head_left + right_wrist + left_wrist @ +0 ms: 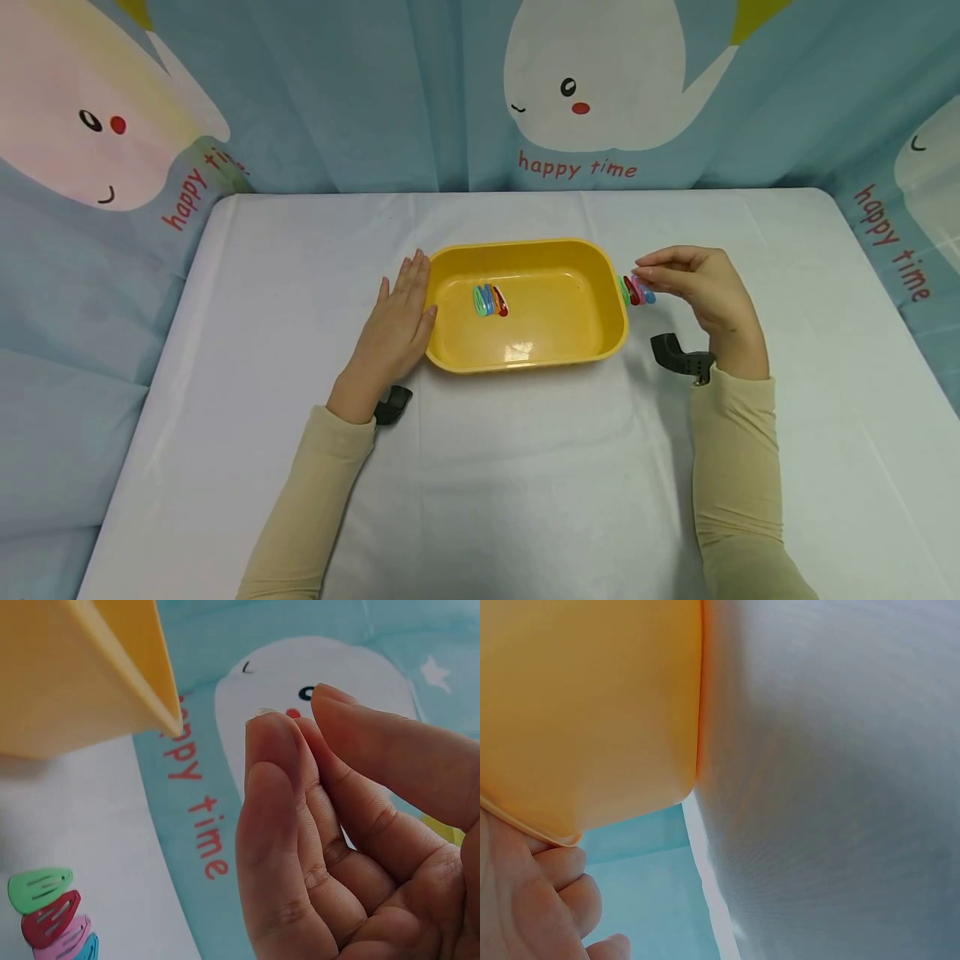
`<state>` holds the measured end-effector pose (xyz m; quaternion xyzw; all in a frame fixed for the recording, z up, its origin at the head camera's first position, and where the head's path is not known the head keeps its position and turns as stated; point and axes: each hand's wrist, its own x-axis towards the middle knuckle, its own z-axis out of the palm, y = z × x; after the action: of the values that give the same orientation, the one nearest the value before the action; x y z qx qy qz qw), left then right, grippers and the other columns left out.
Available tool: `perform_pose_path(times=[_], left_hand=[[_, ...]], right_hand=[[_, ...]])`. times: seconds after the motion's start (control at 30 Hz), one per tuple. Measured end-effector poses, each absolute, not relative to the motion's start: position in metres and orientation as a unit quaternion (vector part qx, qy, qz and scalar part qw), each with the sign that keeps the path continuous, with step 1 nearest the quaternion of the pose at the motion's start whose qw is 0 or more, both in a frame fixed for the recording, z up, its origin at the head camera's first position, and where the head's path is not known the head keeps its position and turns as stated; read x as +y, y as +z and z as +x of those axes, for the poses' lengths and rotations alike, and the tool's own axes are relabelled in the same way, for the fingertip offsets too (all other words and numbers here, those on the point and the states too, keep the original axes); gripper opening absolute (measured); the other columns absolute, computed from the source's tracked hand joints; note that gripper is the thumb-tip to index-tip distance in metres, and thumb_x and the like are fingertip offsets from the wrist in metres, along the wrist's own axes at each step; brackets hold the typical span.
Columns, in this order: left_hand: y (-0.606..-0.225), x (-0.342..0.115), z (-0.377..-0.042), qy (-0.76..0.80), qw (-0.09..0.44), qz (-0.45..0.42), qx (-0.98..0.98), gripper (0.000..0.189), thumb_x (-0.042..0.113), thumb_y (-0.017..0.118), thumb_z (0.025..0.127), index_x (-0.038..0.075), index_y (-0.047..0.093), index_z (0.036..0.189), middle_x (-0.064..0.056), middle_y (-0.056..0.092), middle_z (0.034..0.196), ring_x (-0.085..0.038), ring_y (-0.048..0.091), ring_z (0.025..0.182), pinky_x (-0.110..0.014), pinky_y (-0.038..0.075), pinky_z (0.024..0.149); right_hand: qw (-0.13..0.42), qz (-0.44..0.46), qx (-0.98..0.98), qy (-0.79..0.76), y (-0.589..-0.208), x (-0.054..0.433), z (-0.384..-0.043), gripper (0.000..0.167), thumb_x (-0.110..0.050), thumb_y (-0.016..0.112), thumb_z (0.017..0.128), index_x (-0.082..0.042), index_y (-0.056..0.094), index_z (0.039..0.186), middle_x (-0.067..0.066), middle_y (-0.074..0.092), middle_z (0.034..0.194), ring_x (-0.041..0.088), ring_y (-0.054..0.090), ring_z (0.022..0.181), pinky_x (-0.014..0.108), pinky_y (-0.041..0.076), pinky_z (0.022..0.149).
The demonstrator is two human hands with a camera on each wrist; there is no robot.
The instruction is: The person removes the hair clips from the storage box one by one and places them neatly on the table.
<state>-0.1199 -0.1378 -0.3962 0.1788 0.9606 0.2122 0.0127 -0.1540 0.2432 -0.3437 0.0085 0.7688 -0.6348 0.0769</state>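
A yellow plastic tray (525, 367) sits on the white table. Inside it, left of the middle, several snap hair clips (491, 301) in green, blue, orange and red lie in a row. My left hand (396, 321) rests along the tray's left rim with straight fingers. Just outside the right end, more hair clips (637, 291) in green, red, pink and blue lie side by side on the table. Above these is my right hand (703, 287); the right wrist view shows its bent fingers and thumb apart, with nothing between them.
White cloth covers the table (525, 483) beneath and around the tray. Behind its far edge hangs a blue curtain (360, 108) with whale pictures. Each wrist wears a black camera strap; the right one (678, 357) stands near the tray's right end.
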Motion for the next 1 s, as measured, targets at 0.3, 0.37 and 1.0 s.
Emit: perform_pose_path(times=[0.3,0.37,1.0], left_hand=[[-0.397,-0.137,-0.119,0.216,0.012,0.177,0.96,0.061,0.025,0.031,0.102,0.003,0.003,0.151,-0.008,0.0,0.158,-0.019,-0.002,0.144,-0.046,0.002,0.115],[-0.397,-0.136,-0.12,0.216,0.014,0.177,0.96,0.061,0.026,0.031,0.102,0.003,0.003,0.151,-0.007,0.0,0.158,-0.019,-0.002,0.144,-0.046,0.002,0.114],[-0.396,-0.138,-0.12,0.204,0.013,0.175,0.963,0.061,0.027,0.031,0.102,0.003,0.003,0.151,-0.007,0.0,0.158,-0.019,-0.002,0.144,-0.046,0.002,0.115]], right_hand=[[0.084,-0.015,0.773,-0.629,-0.34,0.238,-0.152,0.008,-0.006,0.066,0.087,-0.002,0.073,0.09,-0.001,0.071,0.082,0.012,0.067,0.077,0.02,0.054,0.072],[0.084,-0.019,0.777,-0.623,-0.34,0.237,-0.152,0.008,-0.006,0.066,0.088,-0.002,0.073,0.09,-0.002,0.071,0.082,0.011,0.067,0.077,0.02,0.054,0.072],[0.101,-0.042,0.794,-0.598,-0.328,0.205,-0.163,0.014,-0.007,0.069,0.085,0.004,0.07,0.094,0.0,0.07,0.08,0.016,0.067,0.077,0.022,0.054,0.072]])
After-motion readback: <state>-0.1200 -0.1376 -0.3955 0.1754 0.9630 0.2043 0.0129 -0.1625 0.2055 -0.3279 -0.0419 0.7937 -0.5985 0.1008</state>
